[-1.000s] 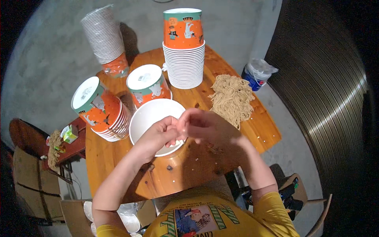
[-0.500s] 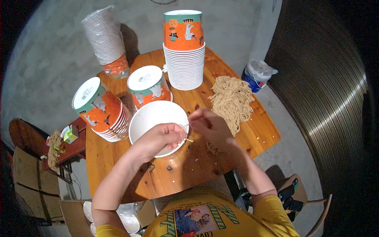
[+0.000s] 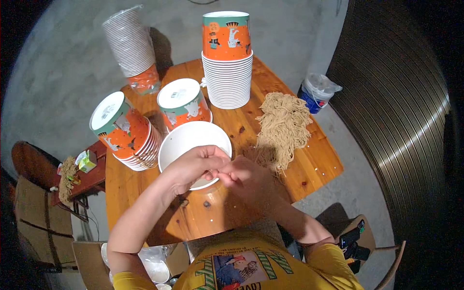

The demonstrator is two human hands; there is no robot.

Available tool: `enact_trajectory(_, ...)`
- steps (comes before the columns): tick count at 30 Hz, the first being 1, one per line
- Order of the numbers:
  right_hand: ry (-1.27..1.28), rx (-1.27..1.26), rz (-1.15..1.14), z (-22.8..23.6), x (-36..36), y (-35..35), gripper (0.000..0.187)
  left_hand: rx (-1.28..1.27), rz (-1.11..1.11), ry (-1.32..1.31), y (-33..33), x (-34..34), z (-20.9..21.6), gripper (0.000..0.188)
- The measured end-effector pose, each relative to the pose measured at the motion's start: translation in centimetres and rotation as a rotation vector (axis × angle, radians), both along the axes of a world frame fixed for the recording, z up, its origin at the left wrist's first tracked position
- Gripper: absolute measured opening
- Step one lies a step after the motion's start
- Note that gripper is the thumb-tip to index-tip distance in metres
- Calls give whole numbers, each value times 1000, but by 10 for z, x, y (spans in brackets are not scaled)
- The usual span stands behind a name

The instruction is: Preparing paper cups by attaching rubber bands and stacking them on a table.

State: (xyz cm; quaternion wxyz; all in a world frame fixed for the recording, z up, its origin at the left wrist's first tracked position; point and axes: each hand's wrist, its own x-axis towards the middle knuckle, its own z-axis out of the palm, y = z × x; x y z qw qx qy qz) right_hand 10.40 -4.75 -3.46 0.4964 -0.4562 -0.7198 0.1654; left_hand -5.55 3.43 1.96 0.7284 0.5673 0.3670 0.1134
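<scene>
A white paper bucket stands on the wooden table with its mouth turned up toward me. My left hand reaches over its near right rim, thumb and fingertips pinched together. Against those fingertips my right hand is closed, its fingers curled. The tan cord that showed between the hands half a second earlier is hidden by the fingers now. To the right of the bucket lies a loose heap of tan cords, partly behind my right hand.
Behind the bucket stand orange and green paper buckets upside down: a short stack, a tilted stack and a tall stack. A plastic-wrapped stack is at the far left. A blue pail sits past the table's right edge.
My right hand has come down and left, and its fingers have curled in against my left fingertips. The cord end below my left hand has gone out of sight.
</scene>
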Motion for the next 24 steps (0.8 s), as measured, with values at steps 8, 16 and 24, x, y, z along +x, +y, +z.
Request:
enact_trajectory(8, -61, -62, -5, 5, 4, -1, 13, -93, 106, -49, 2, -6, -8, 14)
enact_trajectory(16, 22, -177, -24, 0, 7, 0, 13, -96, 136, -118, 3, -8, -11, 18)
enact_trajectory(24, 279, -329, -63, 16, 3, 8, 14, 670, 62, 85, -16, -1, 2, 24)
